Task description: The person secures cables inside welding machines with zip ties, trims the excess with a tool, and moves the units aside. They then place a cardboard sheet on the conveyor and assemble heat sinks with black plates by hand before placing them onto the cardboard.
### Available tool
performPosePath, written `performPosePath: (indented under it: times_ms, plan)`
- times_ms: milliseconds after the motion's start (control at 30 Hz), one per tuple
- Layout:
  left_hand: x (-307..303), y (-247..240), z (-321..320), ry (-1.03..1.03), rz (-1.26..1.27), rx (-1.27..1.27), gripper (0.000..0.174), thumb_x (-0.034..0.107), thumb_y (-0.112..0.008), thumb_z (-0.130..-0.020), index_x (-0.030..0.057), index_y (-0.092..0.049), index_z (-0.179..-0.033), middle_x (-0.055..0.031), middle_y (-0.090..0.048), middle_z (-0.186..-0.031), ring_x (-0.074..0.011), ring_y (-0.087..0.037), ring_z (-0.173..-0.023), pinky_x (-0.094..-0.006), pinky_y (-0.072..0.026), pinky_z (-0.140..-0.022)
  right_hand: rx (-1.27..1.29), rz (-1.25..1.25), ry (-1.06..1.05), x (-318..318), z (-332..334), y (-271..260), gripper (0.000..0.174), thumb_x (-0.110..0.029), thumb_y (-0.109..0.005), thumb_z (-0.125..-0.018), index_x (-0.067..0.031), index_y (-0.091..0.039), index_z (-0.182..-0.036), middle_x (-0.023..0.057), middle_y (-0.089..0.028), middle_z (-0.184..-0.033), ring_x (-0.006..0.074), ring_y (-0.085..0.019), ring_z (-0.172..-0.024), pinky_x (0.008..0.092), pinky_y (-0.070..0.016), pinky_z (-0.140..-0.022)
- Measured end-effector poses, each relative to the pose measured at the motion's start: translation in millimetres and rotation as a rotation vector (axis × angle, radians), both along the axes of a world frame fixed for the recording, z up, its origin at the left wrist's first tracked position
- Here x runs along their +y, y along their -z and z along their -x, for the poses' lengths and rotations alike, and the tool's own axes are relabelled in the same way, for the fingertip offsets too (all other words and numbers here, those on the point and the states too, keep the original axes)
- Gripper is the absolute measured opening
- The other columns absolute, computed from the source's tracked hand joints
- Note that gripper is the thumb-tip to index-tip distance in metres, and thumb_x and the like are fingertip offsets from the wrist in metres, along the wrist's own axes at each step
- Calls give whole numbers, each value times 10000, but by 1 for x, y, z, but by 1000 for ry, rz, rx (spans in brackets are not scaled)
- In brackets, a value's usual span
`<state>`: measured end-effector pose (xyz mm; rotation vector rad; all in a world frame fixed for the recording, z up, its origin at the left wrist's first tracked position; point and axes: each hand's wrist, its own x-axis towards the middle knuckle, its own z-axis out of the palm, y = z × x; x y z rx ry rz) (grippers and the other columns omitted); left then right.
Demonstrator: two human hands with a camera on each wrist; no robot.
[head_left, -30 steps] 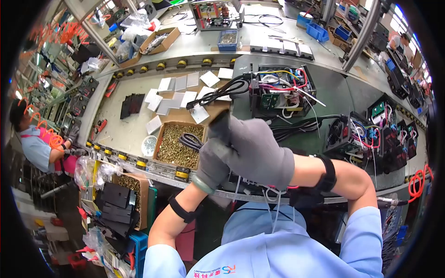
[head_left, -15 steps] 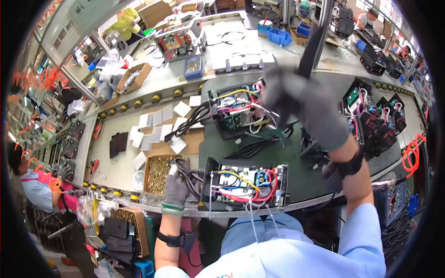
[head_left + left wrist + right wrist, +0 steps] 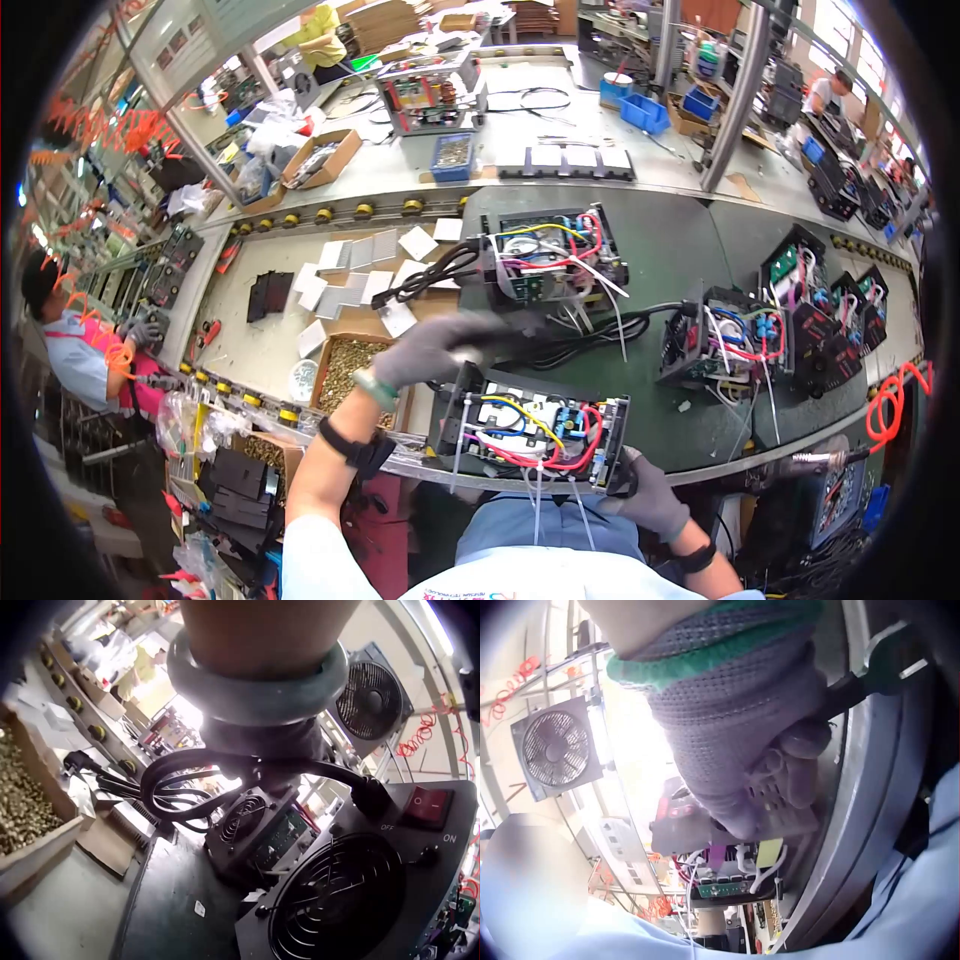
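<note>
My left hand (image 3: 435, 350), in a grey glove and blurred, reaches over the back left of the nearest open electronics unit (image 3: 540, 425). In the left wrist view a looped black power cord (image 3: 180, 776) from this unit's panel with a red switch (image 3: 427, 806) crosses before the glove (image 3: 262, 742). The left fingers are hidden there; I cannot tell whether they hold anything. My right hand (image 3: 650, 495), also gloved, is at the unit's right end. Its fingers (image 3: 799, 780) curl by a slotted panel (image 3: 772, 799), and a dark tool with a forked end (image 3: 889, 667) sticks out of it.
Another wired unit (image 3: 550, 255) stands behind on the green mat (image 3: 640, 370), with more to the right. A box of small brass-coloured parts (image 3: 350, 370) and white blocks (image 3: 345, 290) are at left. White cable ties hang over the front edge. Another person (image 3: 85, 330) is at far left.
My hands have parted from close together at the cord. The right hand swung out over the mat, then came down to the unit's right end. The left hand moved forward from the cord loop.
</note>
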<state>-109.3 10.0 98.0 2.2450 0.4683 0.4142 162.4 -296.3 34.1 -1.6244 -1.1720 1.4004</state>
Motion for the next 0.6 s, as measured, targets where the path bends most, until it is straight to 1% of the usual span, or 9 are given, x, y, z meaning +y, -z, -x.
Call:
performPosePath:
  times_ms: [67,200,267,333,367,467,500,533,600]
  plan:
    - [16,25,-10,154,476,276,432,256,-606,-918,23,-576,-1280,-127,-632,-1222,-260,-581,-1153,-357,-414,-1032,58,-324,197,7,20,16,807,-183,-874,-651,21,-471,-1321,95,-633,-1071,122,-621,-887,279,-534,-786]
    - [14,85,-19,-150,452,190,386,330,-530,-972,15,-639,-1167,-129,-657,-1133,-216,-585,-1091,-346,-424,-986,-74,-403,343,21,41,7,794,-161,-900,-631,13,-481,-1281,96,-599,-1164,132,-612,-1007,282,-528,-842]
    - [18,103,-20,-520,429,-98,272,220,-548,-956,26,-660,-1112,-96,-678,-1013,-160,-608,-951,-308,-473,-884,-181,-477,384,24,42,16,730,-154,-892,-633,9,-517,-1238,70,-637,-1071,129,-637,-936,266,-528,-788]
    - [23,103,-12,-789,40,-188,93,97,-616,-893,58,-664,-963,-38,-653,-856,-124,-600,-799,-277,-504,-735,-295,-396,380,25,42,5,685,-141,-887,-624,-2,-550,-1205,53,-669,-960,114,-653,-830,253,-527,-726]
    - [33,98,-6,-903,-177,-271,55,80,-665,-840,47,-643,-879,-46,-620,-782,-151,-589,-742,-284,-502,-699,-414,-391,429,30,35,2,480,-166,-847,-630,-14,-599,-1011,93,-657,-865,186,-662,-796,294,-524,-740]
    - [79,96,26,-1021,-587,78,461,153,-700,-752,65,-527,-1170,-155,-584,-1066,-317,-573,-1010,-416,-464,-915,-218,-222,493,53,6,5,432,-115,-834,-674,-6,-599,-1019,98,-678,-896,154,-654,-795,304,-523,-732]
    - [100,112,40,-1006,-637,270,566,207,-715,-724,65,-500,-1228,-172,-583,-1100,-360,-557,-1053,-446,-447,-943,-354,-208,436,57,0,2,396,-90,-822,-696,-1,-599,-1011,93,-680,-881,132,-649,-800,307,-524,-732]
    - [111,108,47,-919,-665,208,569,283,-707,-750,74,-511,-1242,-183,-594,-1130,-368,-554,-1084,-455,-434,-966,-324,-236,471,59,-1,11,443,-124,-853,-654,-55,-619,-1024,70,-674,-842,160,-666,-762,313,-523,-690]
    - [135,110,56,-741,-293,542,434,368,-647,-829,108,-597,-1173,-157,-617,-1144,-320,-595,-1068,-417,-468,-936,-482,-274,409,56,-3,12,450,-162,-849,-665,-56,-613,-1033,122,-664,-845,268,-669,-772,356,-523,-702]
